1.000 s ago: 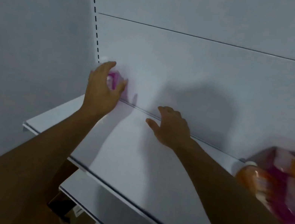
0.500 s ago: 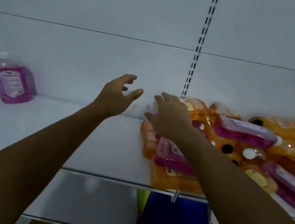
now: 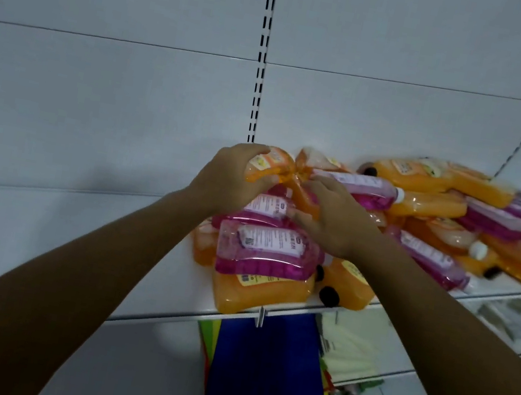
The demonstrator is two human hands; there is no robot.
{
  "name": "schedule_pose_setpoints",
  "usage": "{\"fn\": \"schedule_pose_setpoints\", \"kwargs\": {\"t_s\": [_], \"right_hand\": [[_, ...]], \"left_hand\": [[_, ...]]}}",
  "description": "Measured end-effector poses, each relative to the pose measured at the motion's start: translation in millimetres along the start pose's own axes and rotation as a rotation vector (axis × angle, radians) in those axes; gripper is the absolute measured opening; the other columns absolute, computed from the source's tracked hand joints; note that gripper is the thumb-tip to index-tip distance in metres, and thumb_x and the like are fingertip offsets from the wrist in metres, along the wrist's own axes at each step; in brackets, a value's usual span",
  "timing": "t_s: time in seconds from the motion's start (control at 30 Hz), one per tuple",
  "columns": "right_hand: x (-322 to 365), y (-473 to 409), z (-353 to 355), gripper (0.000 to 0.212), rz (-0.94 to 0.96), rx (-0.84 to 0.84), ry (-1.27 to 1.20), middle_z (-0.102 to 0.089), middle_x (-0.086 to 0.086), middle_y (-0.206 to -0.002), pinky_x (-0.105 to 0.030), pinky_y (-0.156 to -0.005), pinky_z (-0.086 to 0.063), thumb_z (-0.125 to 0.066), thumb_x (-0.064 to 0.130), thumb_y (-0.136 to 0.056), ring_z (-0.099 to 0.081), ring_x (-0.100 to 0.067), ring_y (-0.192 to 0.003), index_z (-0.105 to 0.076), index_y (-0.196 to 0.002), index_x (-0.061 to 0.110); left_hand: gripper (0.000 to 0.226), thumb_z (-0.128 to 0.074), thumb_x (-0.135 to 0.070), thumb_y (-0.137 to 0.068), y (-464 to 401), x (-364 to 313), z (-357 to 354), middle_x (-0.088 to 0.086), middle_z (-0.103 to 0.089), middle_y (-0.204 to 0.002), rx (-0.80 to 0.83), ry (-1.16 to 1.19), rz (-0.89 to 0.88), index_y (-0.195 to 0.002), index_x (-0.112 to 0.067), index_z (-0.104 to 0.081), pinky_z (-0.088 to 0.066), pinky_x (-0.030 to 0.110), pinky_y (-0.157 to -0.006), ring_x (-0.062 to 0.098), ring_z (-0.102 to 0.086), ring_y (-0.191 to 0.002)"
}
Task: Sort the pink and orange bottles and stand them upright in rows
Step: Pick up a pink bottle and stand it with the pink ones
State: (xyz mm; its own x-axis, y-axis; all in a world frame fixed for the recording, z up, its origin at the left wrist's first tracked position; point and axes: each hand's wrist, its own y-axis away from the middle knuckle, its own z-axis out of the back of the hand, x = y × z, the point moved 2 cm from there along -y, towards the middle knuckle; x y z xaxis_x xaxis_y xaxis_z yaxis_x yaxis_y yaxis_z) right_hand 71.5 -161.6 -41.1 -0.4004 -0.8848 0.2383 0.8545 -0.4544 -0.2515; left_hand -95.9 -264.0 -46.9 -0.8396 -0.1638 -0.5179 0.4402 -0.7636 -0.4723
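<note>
Gripping an orange bottle [image 3: 270,166] atop the shelf [image 3: 146,281] pile, my left hand [image 3: 231,178] squeezes slick plastic; right hand [image 3: 332,217] grips a neighbouring bottle.

white shelf [image 3: 71,233] | below — blue sheet [image 3: 266,372] | slotted upright [image 3: 261,58]

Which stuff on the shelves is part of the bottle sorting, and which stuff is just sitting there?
Part of the job:
- left hand gripping an orange bottle
- right hand on the pile
- pink bottle lying at the front
- other orange and pink bottles heaped on the white shelf

Just lying about:
- blue sheet below
- cream packet below
</note>
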Motion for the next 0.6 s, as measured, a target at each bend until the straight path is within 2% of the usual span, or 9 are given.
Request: {"fn": "schedule_pose_setpoints", "kwargs": {"t_s": [0.13,0.3,0.4,0.47,0.53,0.6], "right_hand": [[1,19,-3,0.063,0.022,-0.004,-0.005,-0.035,-0.003,-0.152,-0.043,-0.109,-0.033,-0.053,0.049,-0.093,-0.031,-0.023,-0.14,-0.032,-0.147,0.024],[-15,44,-13,0.065,0.061,0.053,-0.037,-0.044,-0.002,-0.145,-0.04,-0.104,-0.037,-0.055,0.054,-0.09,-0.039,-0.022,-0.133,-0.037,-0.144,0.023],[-25,61,-21,0.07,0.059,0.124,-0.05,-0.048,0.0,-0.14,-0.04,-0.1,-0.042,-0.058,0.06,-0.085,-0.044,-0.021,-0.128,-0.039,-0.142,0.023],[-30,70,-25,0.079,0.06,0.157,-0.067,-0.049,0.003,-0.139,-0.042,-0.101,-0.044,-0.054,0.069,-0.08,-0.044,-0.021,-0.127,-0.034,-0.144,0.027],[-34,74,-30,0.086,0.058,0.147,-0.115,-0.048,0.002,-0.141,-0.047,-0.102,-0.044,-0.048,0.076,-0.075,-0.044,-0.022,-0.129,-0.031,-0.145,0.028],[-33,76,-32,0.076,0.038,0.138,-0.198,-0.05,0.0,-0.138,-0.045,-0.102,-0.044,-0.053,0.068,-0.08,-0.046,-0.022,-0.127,-0.035,-0.142,0.027]], "left_hand": [[0.067,-0.055,-0.058,-0.082,15,-5,-6,0.005,-0.053,-0.14,-0.014,-0.078,-0.017,-0.136,-0.018,-0.05,-0.044,0.049,-0.104,0.024,-0.051,-0.125],[0.059,-0.062,-0.047,-0.088,58,-22,-12,0.004,-0.053,-0.14,0.023,-0.15,0.002,-0.138,-0.02,-0.048,-0.043,0.048,-0.104,0.023,-0.048,-0.127],[0.067,-0.057,-0.059,-0.084,88,-28,-25,0.002,-0.054,-0.14,0.121,-0.198,0.008,-0.139,-0.023,-0.047,-0.045,0.051,-0.102,0.023,-0.049,-0.127],[0.075,-0.054,-0.066,-0.081,100,-28,-36,0.002,-0.047,-0.146,0.175,-0.311,-0.004,-0.142,-0.023,-0.043,-0.038,0.054,-0.108,0.026,-0.039,-0.136],[0.08,-0.053,-0.07,-0.08,106,-26,-44,0.004,-0.034,-0.153,0.163,-0.424,0.02,-0.145,-0.027,-0.037,-0.028,0.059,-0.113,0.03,-0.023,-0.144],[0.086,-0.049,-0.076,-0.076,109,-23,-47,0.006,-0.025,-0.156,0.128,-0.448,0.075,-0.147,-0.03,-0.03,-0.027,0.062,-0.112,0.034,-0.017,-0.145]]}}
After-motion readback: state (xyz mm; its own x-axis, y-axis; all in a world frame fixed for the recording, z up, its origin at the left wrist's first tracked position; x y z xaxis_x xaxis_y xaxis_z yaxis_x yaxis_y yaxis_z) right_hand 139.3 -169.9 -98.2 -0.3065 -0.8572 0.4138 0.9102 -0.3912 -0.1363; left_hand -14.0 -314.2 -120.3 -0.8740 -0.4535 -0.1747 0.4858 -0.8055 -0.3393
